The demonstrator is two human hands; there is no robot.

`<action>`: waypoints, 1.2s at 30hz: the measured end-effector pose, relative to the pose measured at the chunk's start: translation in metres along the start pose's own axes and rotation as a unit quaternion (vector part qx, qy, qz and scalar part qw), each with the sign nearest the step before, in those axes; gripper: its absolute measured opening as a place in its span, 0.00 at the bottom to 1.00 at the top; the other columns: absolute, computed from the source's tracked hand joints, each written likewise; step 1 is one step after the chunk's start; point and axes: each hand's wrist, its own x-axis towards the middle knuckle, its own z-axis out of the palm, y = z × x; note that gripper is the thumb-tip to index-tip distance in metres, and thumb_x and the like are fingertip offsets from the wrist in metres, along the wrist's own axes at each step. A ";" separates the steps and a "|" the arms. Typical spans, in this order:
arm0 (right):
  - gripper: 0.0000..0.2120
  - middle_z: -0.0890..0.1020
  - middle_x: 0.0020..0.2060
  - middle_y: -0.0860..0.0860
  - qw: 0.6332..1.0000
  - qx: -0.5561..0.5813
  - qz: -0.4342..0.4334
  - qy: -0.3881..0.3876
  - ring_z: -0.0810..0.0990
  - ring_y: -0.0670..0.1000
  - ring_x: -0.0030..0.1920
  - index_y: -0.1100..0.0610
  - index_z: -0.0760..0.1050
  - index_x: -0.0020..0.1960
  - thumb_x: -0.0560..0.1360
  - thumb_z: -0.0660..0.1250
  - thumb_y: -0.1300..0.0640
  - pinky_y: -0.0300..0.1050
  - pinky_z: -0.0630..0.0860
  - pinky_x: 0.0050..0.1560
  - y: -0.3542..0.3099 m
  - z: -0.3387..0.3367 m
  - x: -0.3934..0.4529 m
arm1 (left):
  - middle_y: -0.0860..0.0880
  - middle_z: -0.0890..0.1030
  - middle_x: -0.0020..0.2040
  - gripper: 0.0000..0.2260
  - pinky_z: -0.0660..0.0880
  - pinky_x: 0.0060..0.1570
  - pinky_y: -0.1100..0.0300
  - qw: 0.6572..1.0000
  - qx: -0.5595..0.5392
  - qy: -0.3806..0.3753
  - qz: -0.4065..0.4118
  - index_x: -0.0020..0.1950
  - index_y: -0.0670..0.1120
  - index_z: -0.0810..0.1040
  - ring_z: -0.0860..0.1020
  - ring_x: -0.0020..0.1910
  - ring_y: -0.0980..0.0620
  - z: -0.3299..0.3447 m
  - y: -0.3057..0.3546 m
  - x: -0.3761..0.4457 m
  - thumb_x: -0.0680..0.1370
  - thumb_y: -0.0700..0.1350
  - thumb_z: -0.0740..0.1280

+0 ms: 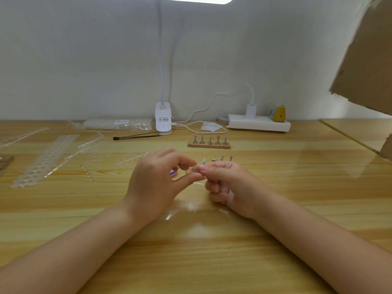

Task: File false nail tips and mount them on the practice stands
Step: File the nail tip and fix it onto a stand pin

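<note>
Pale yellow pine-grain laminate covers the long glossy desk (275,209), which throws back the glare of a light overhead, and a plain white wall (84,60) closes it off at the back. Both forearms lie across the near edge, and the hands meet above the middle of the desk. The left hand (157,183) pinches a small clear false nail tip (194,169) between thumb and forefinger, and the right hand (224,183) meets it there with its own fingertips, its other fingers curled under; what else it may hold is too small to tell. Just behind the hands four small metal practice stands (217,159) sit loose in a row on the desk, and further back a wooden base with five metal stands (209,143) stands upright. Off to the left lie clear plastic nail-tip strips (45,160) and a clear bag of tips (118,124). Against the wall stand a white clip-on lamp (163,118), a black thin tool (135,136) beside it, and a white power strip (258,123) with a charger and cable. A brown cardboard sheet (364,60) leans in at upper right.
</note>
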 end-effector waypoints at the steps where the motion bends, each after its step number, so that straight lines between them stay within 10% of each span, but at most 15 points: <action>1: 0.10 0.76 0.27 0.46 1.000 0.012 -0.001 0.006 0.66 0.43 0.26 0.61 0.78 0.46 0.67 0.71 0.57 0.33 0.58 0.22 0.000 0.000 0.000 | 0.54 0.80 0.39 0.18 0.74 0.42 0.48 1.000 0.009 -0.003 0.000 0.45 0.46 0.82 0.78 0.37 0.52 -0.001 -0.003 0.001 0.70 0.60 0.68; 6: 0.06 0.72 0.25 0.45 0.996 0.081 0.004 0.034 0.66 0.42 0.24 0.57 0.78 0.40 0.66 0.72 0.57 0.34 0.54 0.23 -0.001 -0.001 0.002 | 0.49 0.78 0.55 0.25 0.68 0.51 0.53 0.939 0.278 -0.130 -0.153 0.61 0.49 0.78 0.75 0.54 0.46 -0.001 -0.028 0.003 0.76 0.65 0.58; 20: 0.04 0.71 0.27 0.46 0.996 0.084 0.029 0.011 0.68 0.44 0.26 0.58 0.76 0.43 0.70 0.68 0.58 0.34 0.58 0.23 -0.002 -0.002 0.001 | 0.51 0.74 0.47 0.16 0.67 0.47 0.57 0.931 0.272 -0.198 -0.145 0.56 0.50 0.79 0.70 0.49 0.50 0.001 -0.029 0.001 0.80 0.57 0.57; 26: 0.08 0.80 0.33 0.48 0.998 0.063 0.016 0.001 0.74 0.46 0.28 0.57 0.75 0.46 0.69 0.70 0.57 0.35 0.67 0.22 0.000 0.000 0.002 | 0.54 0.77 0.42 0.12 0.70 0.42 0.66 0.991 -0.010 -0.026 -0.129 0.49 0.48 0.81 0.74 0.40 0.57 -0.001 -0.014 0.005 0.77 0.55 0.64; 36: 0.04 0.76 0.33 0.48 0.998 0.048 -0.010 -0.025 0.72 0.45 0.28 0.56 0.77 0.44 0.70 0.69 0.57 0.34 0.66 0.24 0.002 -0.002 0.001 | 0.53 0.81 0.41 0.10 0.75 0.44 0.63 0.955 -0.234 -0.024 -0.179 0.56 0.59 0.77 0.78 0.41 0.56 0.005 0.009 -0.002 0.76 0.54 0.64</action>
